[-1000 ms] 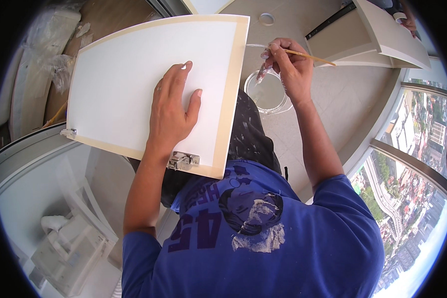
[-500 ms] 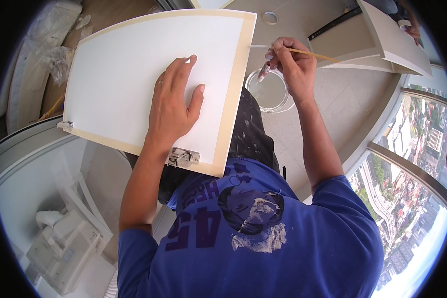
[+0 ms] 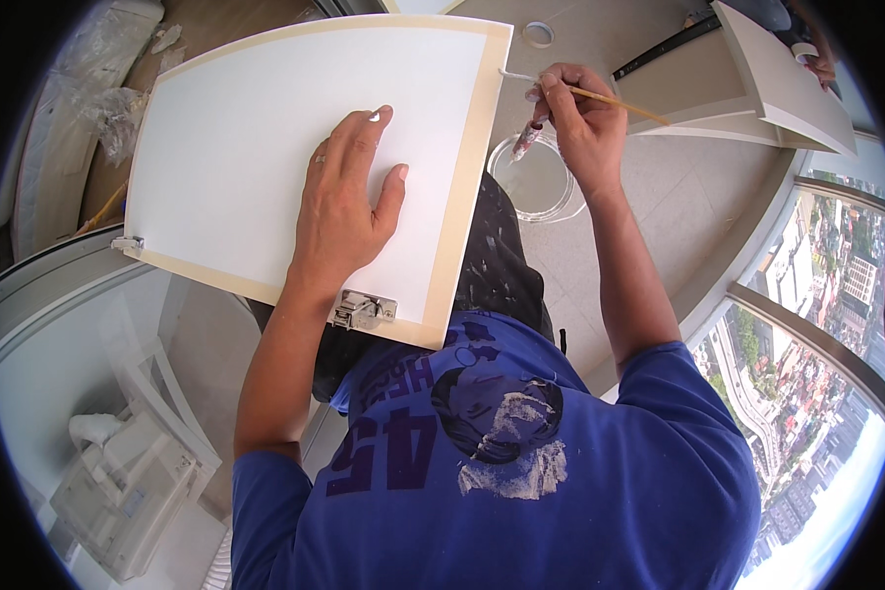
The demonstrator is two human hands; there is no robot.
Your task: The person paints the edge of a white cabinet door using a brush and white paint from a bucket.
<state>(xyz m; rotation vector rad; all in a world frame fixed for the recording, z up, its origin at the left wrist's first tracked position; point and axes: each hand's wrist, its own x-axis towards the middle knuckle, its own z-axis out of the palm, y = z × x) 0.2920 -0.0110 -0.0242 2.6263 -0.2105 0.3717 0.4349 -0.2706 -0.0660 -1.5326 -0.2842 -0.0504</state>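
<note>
A white cabinet door panel point(image 3: 256, 147) with a beige border rests tilted on my lap, a metal hinge point(image 3: 364, 310) at its near edge. My left hand point(image 3: 349, 202) lies flat on the panel's white face, fingers spread. My right hand point(image 3: 580, 118) grips a thin wooden-handled paintbrush point(image 3: 600, 96), its white-tipped bristles touching the panel's right beige edge near the top corner. A small reddish tube point(image 3: 524, 141) hangs from the same hand. Below it sits a clear round container point(image 3: 536, 182) on the floor.
Another white cabinet panel point(image 3: 777, 84) lies on the tiled floor at the upper right, with a roll of tape point(image 3: 538, 34) near the top. Crumpled plastic sheeting point(image 3: 108, 108) is at the upper left. A curved window point(image 3: 806, 393) runs along the right.
My right hand has lifted the brush from above the clear container up to the panel's right edge. The left hand has stayed flat on the panel.
</note>
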